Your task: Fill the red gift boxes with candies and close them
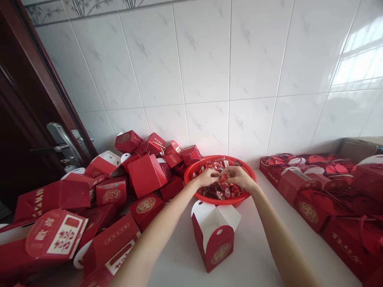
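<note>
A round red plastic basket [220, 202] holds many small red-wrapped candies [214, 190]. Both of my hands are inside it, close together over the candies. The fingers of my left hand [208, 176] are bent together at the tips, and what they hold, if anything, is too small to name. My right hand [239, 177] pinches at a red wrapped candy [224, 181] near the middle. In front of the basket stands a red box [214, 239] with its flaps up, its white inside showing and a gold emblem on the front.
Many red boxes [146, 175] lie heaped on the left. Rows of red boxes with handles [311, 207] stand on the right. Behind is a tiled wall [206, 59], and a dark door with a metal handle [61, 137] is at the left.
</note>
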Available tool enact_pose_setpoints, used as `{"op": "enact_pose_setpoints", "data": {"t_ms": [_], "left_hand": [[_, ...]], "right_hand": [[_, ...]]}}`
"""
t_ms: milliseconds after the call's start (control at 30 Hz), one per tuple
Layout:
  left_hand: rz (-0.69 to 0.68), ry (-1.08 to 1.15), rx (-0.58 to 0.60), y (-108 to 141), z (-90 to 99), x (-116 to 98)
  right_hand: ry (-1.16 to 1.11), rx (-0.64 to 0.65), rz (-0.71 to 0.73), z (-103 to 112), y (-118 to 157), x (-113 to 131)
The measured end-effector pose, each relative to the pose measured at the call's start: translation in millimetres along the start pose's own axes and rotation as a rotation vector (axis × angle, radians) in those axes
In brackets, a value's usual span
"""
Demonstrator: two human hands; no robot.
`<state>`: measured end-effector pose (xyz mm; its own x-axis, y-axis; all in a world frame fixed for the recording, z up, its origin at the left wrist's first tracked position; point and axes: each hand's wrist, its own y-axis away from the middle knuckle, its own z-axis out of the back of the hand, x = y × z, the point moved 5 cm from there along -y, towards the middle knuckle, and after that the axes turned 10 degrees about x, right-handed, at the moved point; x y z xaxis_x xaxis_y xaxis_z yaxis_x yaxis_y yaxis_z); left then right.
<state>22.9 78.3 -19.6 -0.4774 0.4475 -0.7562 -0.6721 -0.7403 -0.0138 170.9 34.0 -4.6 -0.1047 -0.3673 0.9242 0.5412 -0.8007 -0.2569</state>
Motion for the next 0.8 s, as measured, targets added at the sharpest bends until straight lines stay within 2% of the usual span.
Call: {"op": "enact_pose_setpoints", "data": {"t_ms": [200,533,667,800], "left_hand": [[-0.015,0.003,0.012,4,2.2,-5],[-0.074,0.003,-0.135,5,9.0,-6],[-0.131,-0.003,-0.199,7,12.4,-11],[-0.199,-0.006,-0.219,9,14.6,-13]], "right_hand": [[0.024,-0.062,0.016,5,-4,-4],[0.074,-0.162,-0.029,7,2,-2],[0.163,-0.221,-0.058,9,2,-4],[0.228,-0.199,-0.025,10,-1,-8]]}}
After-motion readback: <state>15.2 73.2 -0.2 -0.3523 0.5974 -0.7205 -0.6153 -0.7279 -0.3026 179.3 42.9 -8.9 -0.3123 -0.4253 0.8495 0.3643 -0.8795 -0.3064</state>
